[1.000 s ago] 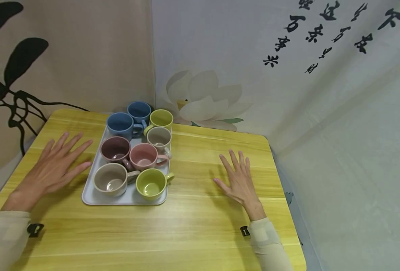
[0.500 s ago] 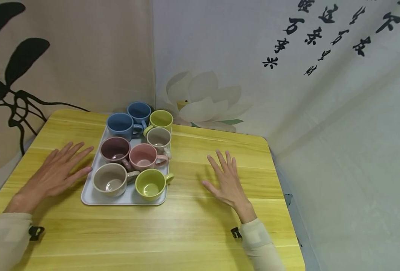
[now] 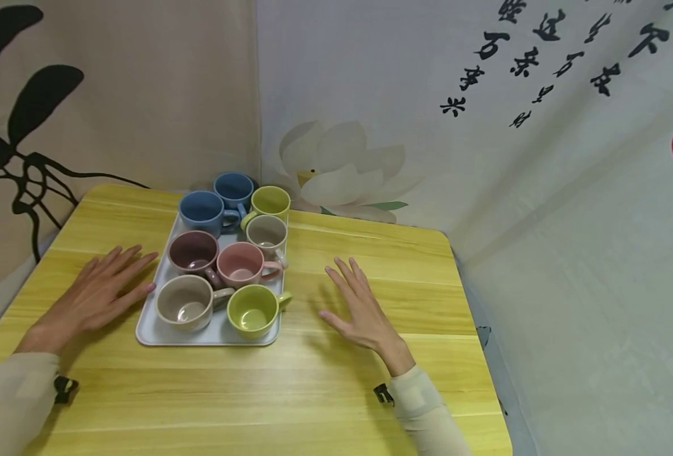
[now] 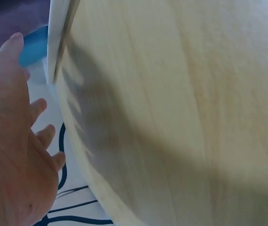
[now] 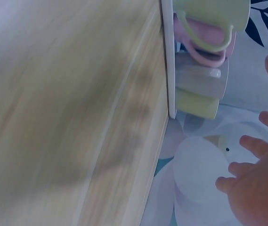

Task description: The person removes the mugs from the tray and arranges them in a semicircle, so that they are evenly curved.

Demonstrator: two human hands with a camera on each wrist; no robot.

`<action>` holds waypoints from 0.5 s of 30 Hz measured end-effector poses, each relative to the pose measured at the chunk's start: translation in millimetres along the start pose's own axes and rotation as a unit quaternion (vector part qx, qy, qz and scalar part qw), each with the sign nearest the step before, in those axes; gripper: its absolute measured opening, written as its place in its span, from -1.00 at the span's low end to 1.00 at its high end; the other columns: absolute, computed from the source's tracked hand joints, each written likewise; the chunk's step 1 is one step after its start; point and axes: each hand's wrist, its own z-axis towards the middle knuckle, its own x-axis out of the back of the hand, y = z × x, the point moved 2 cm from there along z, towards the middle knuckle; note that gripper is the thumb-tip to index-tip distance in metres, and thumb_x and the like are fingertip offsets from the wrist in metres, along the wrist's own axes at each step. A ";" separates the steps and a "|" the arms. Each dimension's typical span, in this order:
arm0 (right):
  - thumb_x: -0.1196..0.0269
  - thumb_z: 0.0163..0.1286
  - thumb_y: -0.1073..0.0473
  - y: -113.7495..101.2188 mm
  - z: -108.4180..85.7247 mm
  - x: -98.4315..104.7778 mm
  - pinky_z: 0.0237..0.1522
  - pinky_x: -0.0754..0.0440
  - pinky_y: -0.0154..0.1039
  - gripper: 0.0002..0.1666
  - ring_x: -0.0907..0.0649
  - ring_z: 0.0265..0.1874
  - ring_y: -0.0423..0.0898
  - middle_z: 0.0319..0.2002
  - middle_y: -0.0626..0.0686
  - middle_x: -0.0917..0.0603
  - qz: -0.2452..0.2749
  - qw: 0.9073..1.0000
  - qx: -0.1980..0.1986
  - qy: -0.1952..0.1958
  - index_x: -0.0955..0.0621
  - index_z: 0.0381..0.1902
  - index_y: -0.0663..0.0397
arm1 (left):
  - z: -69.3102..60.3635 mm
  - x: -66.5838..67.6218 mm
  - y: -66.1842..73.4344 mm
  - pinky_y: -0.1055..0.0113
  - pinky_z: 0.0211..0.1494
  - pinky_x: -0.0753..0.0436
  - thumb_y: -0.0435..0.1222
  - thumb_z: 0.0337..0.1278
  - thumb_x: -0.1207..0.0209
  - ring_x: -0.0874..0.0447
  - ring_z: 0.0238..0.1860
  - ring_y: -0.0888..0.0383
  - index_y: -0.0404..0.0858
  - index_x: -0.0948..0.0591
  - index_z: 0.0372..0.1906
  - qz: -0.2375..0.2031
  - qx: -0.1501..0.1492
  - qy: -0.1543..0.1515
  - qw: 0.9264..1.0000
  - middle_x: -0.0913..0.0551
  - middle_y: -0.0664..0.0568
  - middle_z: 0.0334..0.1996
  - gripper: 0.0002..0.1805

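A white tray (image 3: 142, 335) bears several cups at the left of the table. At its near end stand a beige cup (image 3: 185, 304) and a yellow-green cup (image 3: 253, 311). Behind them are a dark purple cup (image 3: 192, 252) and a pink cup (image 3: 240, 263). A pale grey cup (image 3: 268, 233), another yellow-green cup (image 3: 271, 201) and two blue cups (image 3: 202, 211) fill the far end. My left hand (image 3: 99, 291), fingers spread, is beside the tray's left edge; contact is unclear. Over the wood to the tray's right hovers my right hand (image 3: 361, 316), fingers extended, holding nothing.
The yellow wooden table (image 3: 228, 399) ends at a printed cloth backdrop (image 3: 347, 69) at the back. Another cloth hangs along the right side. Dark straps with small mounts (image 3: 384, 394) sit at the sleeve cuffs.
My right hand has moved left toward the tray. The left hand has come slightly lower and closer to the tray's edge. The cups and tray stay in place.
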 end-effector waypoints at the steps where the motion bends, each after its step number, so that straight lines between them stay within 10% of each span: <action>1: -0.33 0.62 -0.29 -1.9 1.5 -1.3 0.81 -0.08 0.49 0.09 0.04 0.91 0.27 0.90 0.04 -0.06 0.007 1.000 -0.001 -0.001 -0.09 0.89 -0.29 | 1.2 -0.5 -0.6 -0.60 0.80 0.19 0.14 0.76 -0.10 0.08 0.82 -0.58 -0.01 -0.17 0.86 -0.002 0.002 -0.003 1.000 -0.12 -0.42 0.82 -0.17; 15: -0.18 0.67 -0.47 -22.6 15.8 -20.5 0.78 -0.17 0.47 0.06 -0.10 0.89 0.22 0.87 0.07 -0.19 0.119 0.992 -0.007 -0.045 -0.17 0.86 -0.17 | 9.6 -9.5 -15.9 -0.69 0.73 0.21 0.15 0.80 -0.03 0.14 0.80 -0.66 -0.01 -0.14 0.87 -0.022 0.007 -0.040 0.999 -0.09 -0.50 0.80 -0.20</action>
